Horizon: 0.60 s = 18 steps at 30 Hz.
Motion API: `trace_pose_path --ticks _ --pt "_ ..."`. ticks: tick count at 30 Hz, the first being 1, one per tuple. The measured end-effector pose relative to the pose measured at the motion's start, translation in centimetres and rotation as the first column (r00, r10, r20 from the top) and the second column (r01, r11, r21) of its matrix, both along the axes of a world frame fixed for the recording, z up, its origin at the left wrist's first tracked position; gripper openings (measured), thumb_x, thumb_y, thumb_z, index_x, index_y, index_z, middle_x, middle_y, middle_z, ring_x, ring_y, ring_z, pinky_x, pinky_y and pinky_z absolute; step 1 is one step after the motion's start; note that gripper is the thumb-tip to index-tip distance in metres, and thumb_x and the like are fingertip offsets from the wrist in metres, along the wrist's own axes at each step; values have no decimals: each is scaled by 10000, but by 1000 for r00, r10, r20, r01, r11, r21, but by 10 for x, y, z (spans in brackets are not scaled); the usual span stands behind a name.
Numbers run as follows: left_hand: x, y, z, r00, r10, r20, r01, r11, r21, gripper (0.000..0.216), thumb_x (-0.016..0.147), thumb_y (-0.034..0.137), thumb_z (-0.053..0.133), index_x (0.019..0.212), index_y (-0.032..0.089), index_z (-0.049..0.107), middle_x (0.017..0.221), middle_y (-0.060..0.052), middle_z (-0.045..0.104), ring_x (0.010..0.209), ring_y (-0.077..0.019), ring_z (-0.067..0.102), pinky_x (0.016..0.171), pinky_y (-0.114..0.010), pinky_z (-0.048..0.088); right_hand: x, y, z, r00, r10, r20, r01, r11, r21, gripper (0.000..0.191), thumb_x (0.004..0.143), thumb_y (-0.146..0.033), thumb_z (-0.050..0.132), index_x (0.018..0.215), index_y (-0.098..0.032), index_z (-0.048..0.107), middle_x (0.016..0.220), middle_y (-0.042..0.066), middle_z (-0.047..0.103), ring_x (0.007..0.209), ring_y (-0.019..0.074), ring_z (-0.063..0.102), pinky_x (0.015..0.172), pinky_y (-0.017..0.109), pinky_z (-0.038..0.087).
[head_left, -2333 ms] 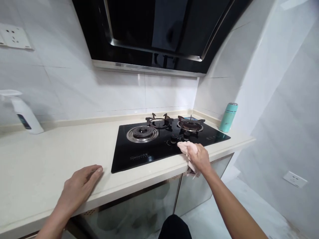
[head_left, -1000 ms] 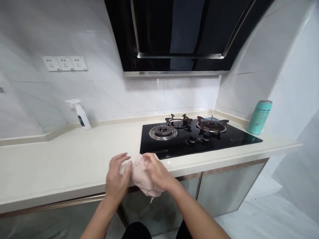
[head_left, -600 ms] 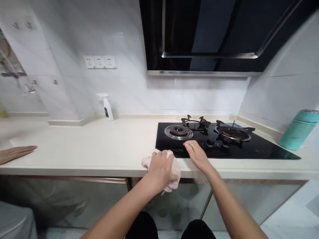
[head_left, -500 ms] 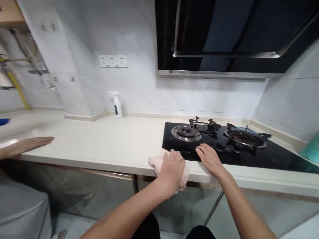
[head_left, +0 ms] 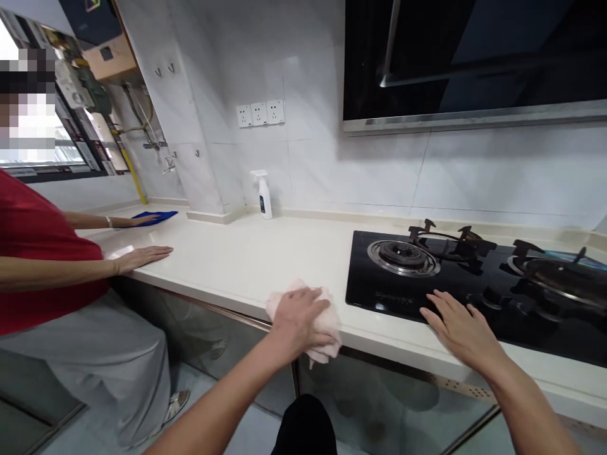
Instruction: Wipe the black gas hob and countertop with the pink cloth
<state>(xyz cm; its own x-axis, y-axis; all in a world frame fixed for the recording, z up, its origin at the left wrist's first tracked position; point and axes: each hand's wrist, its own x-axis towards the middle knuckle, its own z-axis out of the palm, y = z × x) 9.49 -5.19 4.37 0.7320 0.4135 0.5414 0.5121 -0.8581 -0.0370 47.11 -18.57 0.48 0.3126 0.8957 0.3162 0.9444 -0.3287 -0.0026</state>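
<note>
My left hand presses a pale pink cleaning cloth against the front edge of the white countertop. Part of this cloth hangs over the edge, and the fingers lie across its top. My right hand rests with fingers spread at the front rim of the black gas stove, holding nothing. The stove's left burner lies beyond the two hands, without a pan support on it.
A white spray bottle stands against the back wall. At the left, a co-worker in a red top has one hand on a blue cloth and the other on the counter edge. A black range hood overhangs the stove.
The view has turned left, bringing more of the co-worker and the blue cloth into sight. My left hand has slid the pink cloth leftward along the counter edge, away from the stove.
</note>
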Motion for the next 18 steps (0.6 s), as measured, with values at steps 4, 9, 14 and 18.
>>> trace_pose_path --ticks 4,9,14,18 --pt "-78 43 3 990 121 -70 -119 992 28 766 712 706 817 1313 250 685 1439 -134 643 1316 -360 576 1075 -493 434 -5 -1 5 999 -16 -41 16 1000 -15 747 988 -577 166 1514 -166 502 1638 81 414 1549 272 294 1240 585 261" --pt "-163 88 12 881 456 -126 -452 890 57 742 710 677 811 1325 282 682 1474 -143 598 1347 -392 534 1077 -520 407 -15 0 12 998 -39 -45 36 997 -66 722 996 -537 180 1526 -154 484 1650 90 393 1561 274 267 1248 584 237" --pt "-176 96 26 812 539 -223 -541 839 59 698 732 687 755 1304 291 690 1288 -137 651 1198 -376 587 942 -468 470 -23 2 17 997 -46 -55 44 998 -42 700 1007 -510 194 1518 -135 492 1646 124 393 1549 301 292 1238 607 238" --pt "-132 68 31 833 491 -254 -485 870 91 639 725 682 774 1226 289 723 1206 -134 658 1138 -380 567 912 -468 457 -27 2 21 996 -44 -81 42 999 -26 689 1013 -504 209 1506 -119 497 1637 148 402 1546 313 295 1236 619 229"
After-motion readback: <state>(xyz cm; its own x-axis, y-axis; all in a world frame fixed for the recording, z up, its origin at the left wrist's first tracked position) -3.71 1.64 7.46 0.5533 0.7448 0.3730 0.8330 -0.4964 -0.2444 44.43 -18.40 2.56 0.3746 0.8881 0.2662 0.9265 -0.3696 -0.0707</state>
